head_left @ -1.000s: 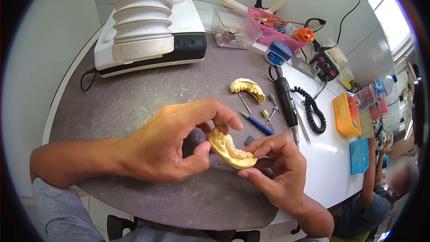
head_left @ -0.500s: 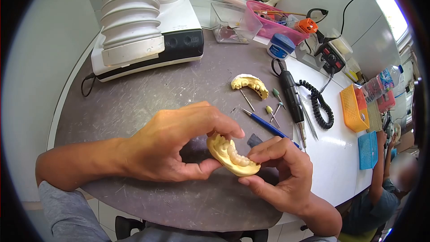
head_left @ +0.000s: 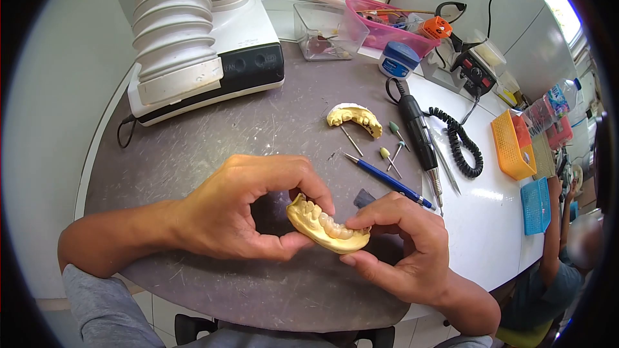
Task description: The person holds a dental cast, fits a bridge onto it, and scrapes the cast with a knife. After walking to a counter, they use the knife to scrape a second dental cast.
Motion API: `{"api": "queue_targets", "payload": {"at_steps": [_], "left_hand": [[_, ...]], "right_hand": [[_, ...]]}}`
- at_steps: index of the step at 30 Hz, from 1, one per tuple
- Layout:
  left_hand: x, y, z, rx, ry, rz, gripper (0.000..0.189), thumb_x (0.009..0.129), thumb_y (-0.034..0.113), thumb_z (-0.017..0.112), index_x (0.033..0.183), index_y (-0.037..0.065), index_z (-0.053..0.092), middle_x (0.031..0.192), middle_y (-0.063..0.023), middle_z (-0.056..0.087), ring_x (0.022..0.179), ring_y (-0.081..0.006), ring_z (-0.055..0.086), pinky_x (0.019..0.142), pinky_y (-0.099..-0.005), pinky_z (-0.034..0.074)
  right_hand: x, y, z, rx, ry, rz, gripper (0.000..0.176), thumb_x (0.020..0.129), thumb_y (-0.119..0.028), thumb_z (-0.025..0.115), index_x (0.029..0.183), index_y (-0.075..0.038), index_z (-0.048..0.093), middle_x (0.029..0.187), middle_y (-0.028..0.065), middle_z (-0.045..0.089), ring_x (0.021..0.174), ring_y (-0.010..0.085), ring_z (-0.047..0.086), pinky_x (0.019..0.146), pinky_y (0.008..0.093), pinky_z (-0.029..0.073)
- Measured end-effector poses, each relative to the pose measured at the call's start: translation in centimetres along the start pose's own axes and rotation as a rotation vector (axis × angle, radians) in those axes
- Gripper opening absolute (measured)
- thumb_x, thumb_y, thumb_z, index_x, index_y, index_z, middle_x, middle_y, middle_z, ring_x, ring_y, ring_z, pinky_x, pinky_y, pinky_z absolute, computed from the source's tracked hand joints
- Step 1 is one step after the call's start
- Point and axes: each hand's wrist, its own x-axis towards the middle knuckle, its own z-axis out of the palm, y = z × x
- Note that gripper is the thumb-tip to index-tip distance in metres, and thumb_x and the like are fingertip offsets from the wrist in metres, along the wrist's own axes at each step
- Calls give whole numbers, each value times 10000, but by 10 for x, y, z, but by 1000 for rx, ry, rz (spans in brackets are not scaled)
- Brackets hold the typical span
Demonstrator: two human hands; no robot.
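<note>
A yellow plaster dental model (head_left: pixel 322 231) is held between my two hands above the front of the grey tabletop. Whitish tooth crowns (head_left: pixel 335 227) sit along its ridge. My left hand (head_left: pixel 258 209) pinches the model's left end, index finger behind and thumb in front. At the other end, my right hand (head_left: pixel 406 245) grips with thumb below and fingers on top, touching the crowns. A second plaster model (head_left: pixel 354 118) lies beyond my hands. Nearby rest a blue mechanical pencil (head_left: pixel 387 180) and several grinding burs (head_left: pixel 385 153).
A white dust extractor (head_left: pixel 206 71) with a ribbed hose stands back left. A black handpiece (head_left: pixel 419 135) with coiled cord lies to the right. Behind are a pink basket (head_left: pixel 412 42), a clear box (head_left: pixel 329 35) and a blue-lidded jar (head_left: pixel 398 61). Another person sits far right.
The dental model has tilted, turning its row of teeth more toward me. My left index finger has shifted down along its back. The view has moved slightly.
</note>
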Motion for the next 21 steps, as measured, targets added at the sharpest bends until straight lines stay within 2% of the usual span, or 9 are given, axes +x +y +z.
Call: {"api": "queue_targets", "payload": {"at_steps": [1,5,17,21], "left_hand": [[0,0,0,3,-3,10,334,701,43,787,996,-1,636,973,-124,654,901,-219,647,789,-301,515],[0,0,0,-12,-2,7,335,693,37,785,994,6,641,969,-120,655,897,-216,647,786,-301,514],[2,3,0,20,-7,4,336,666,14,772,987,32,674,927,-95,657,852,-204,648,751,-294,511],[1,3,0,16,-13,-10,324,662,9,768,972,34,679,922,-92,656,848,-199,649,746,-291,511]], "right_hand": [[0,0,1,2,33,-1,315,750,-66,783,1029,-8,650,946,106,672,826,176,671,727,277,566],[1,-1,0,-12,21,-10,304,751,-65,781,1021,-9,653,948,104,675,820,173,668,718,276,564],[1,-1,0,-23,22,-24,292,759,-76,779,1013,-4,655,947,106,679,818,177,666,722,280,562],[1,-3,-3,-46,-16,-15,326,727,-69,808,986,36,641,940,138,658,852,190,661,769,298,580]]}}
